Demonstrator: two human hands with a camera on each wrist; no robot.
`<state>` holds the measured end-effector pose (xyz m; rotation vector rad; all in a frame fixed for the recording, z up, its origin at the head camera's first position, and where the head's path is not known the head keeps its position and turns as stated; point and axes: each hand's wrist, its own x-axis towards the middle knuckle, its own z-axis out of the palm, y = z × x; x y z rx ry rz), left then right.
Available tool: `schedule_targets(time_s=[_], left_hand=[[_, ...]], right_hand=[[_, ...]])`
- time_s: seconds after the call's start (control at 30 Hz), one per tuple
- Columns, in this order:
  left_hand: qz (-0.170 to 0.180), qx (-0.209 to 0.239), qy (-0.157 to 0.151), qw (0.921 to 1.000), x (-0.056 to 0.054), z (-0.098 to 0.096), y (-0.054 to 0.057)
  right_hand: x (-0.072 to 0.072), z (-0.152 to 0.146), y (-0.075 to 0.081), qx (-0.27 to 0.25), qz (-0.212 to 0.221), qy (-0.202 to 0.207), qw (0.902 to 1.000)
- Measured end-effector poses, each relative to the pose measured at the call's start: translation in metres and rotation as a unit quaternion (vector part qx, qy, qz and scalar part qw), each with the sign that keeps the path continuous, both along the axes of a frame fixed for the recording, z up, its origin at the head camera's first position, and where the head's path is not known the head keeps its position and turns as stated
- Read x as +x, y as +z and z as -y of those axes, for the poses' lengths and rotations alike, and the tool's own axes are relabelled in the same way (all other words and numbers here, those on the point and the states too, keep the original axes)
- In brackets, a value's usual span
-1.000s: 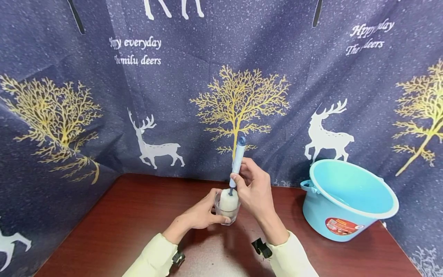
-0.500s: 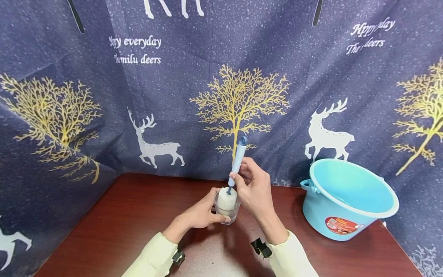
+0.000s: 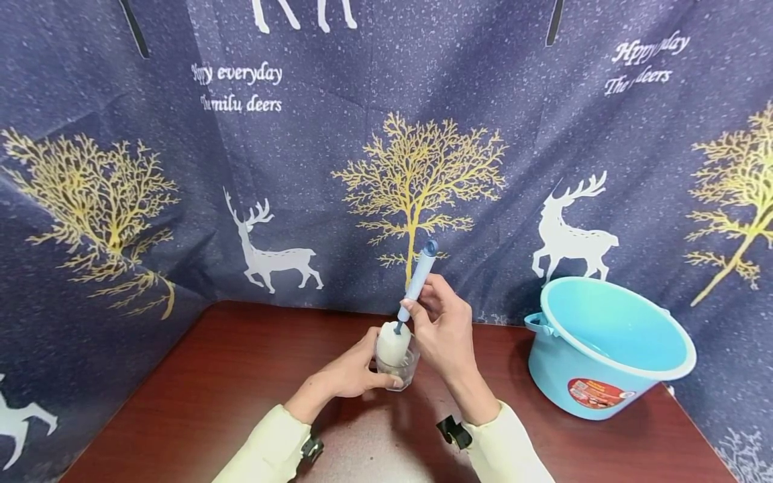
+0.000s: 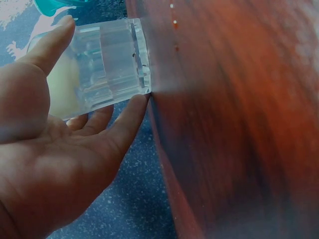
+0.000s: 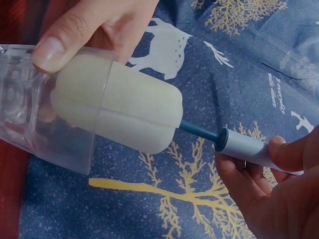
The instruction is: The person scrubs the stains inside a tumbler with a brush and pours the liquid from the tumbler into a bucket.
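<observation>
My left hand (image 3: 353, 370) holds a clear faceted cup (image 3: 406, 376), thumb on the near side and fingers round the far side. In the left wrist view the base of the cup (image 4: 142, 57) is right at the table surface. A cup brush with a whitish sponge head (image 3: 393, 344) stands partly in the cup, leaning. Its light blue handle (image 3: 418, 285) is pinched between thumb and fingers of my right hand (image 3: 448, 329). The right wrist view shows the sponge (image 5: 144, 107) sticking well out past the rim, with a dark blue shaft (image 5: 198, 129) joining it to the handle.
A light blue bucket (image 3: 594, 379) with a red label stands at the right of the reddish-brown table (image 3: 253, 362). Behind the table hangs a dark blue cloth (image 3: 362, 168) printed with deer and trees.
The sponge head has risen a little in the cup and shifted left. The handle's top has tipped further right. My left hand and the cup have stayed nearly in place.
</observation>
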<state>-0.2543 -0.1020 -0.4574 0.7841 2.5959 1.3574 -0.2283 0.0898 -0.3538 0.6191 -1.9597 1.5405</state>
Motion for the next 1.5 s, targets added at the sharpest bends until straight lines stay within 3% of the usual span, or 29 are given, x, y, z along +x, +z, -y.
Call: schedule_targets(time_s=[0.67,1.03,1.5], left_hand=[[-0.005,0.002,-0.010,0.9999,0.0005,0.0000,0.0005],[0.009,0.018,-0.021,0.9996,0.0001,-0.0010,0.0005],[0.025,0.023,-0.015,0.9993,0.0023,-0.0014,0.0016]], right_hand=[[-0.0043,-0.0010,-0.0022,0.033,-0.044,-0.004,0.9985],[-0.0060,-0.0018,-0.0019,0.052,-0.087,-0.014,0.9948],[-0.0075,-0.0029,-0.0021,0.068,-0.106,-0.029,0.9916]])
